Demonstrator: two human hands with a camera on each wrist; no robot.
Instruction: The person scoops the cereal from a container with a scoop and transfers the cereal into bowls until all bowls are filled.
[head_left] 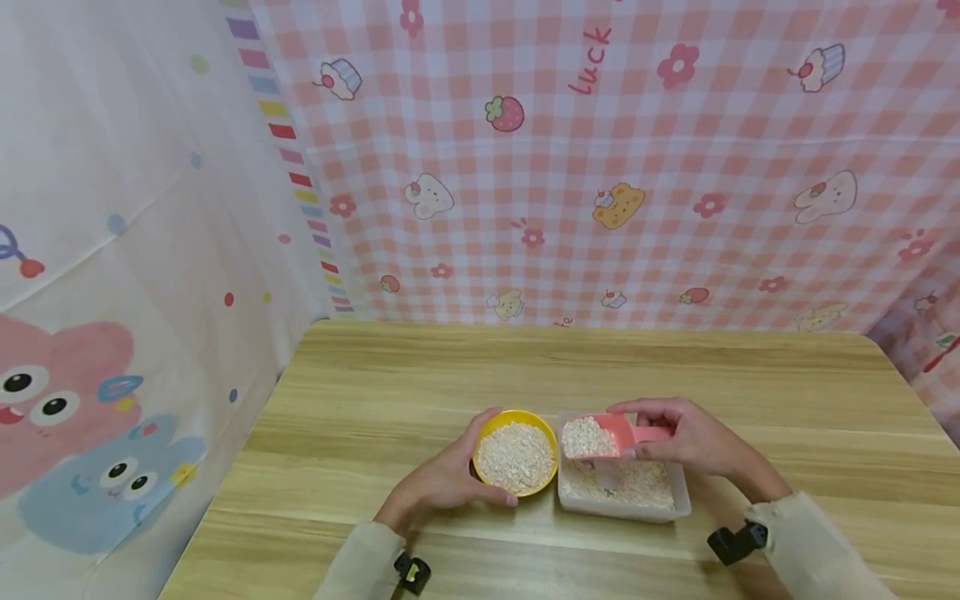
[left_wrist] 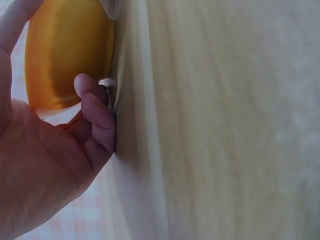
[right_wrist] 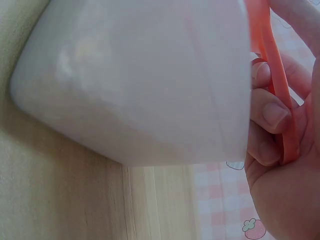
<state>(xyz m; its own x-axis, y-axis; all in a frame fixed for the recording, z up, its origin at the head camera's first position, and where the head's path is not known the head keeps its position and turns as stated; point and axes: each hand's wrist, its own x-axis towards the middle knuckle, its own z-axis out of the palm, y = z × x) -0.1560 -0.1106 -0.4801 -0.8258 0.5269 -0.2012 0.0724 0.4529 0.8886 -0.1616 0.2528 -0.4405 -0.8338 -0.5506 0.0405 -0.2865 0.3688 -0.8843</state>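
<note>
My left hand (head_left: 452, 475) curves round the side of a yellow bowl (head_left: 555, 446), thumb at the near rim and fingers at the far side. Pale oat-like flakes (head_left: 513, 457) fill the bowl. In the left wrist view the bowl's outer wall (left_wrist: 75, 50) stands between thumb and curled fingers (left_wrist: 97, 112). My right hand (head_left: 678, 437) grips the handle of a pink scoop (head_left: 626, 433), heaped with the same flakes. The scoop is over a translucent rectangular tub (head_left: 622, 510) of flakes. From the right wrist, the tub's wall (right_wrist: 140, 85) hides most of the scoop, though its handle (right_wrist: 282, 95) shows.
Bowl and tub sit side by side on a wood-grain table (head_left: 420, 375). A pink checked cloth (head_left: 465, 250) hangs behind the table's far edge, and a white printed cloth (head_left: 172, 275) hangs along the left. Both wrists wear black bands.
</note>
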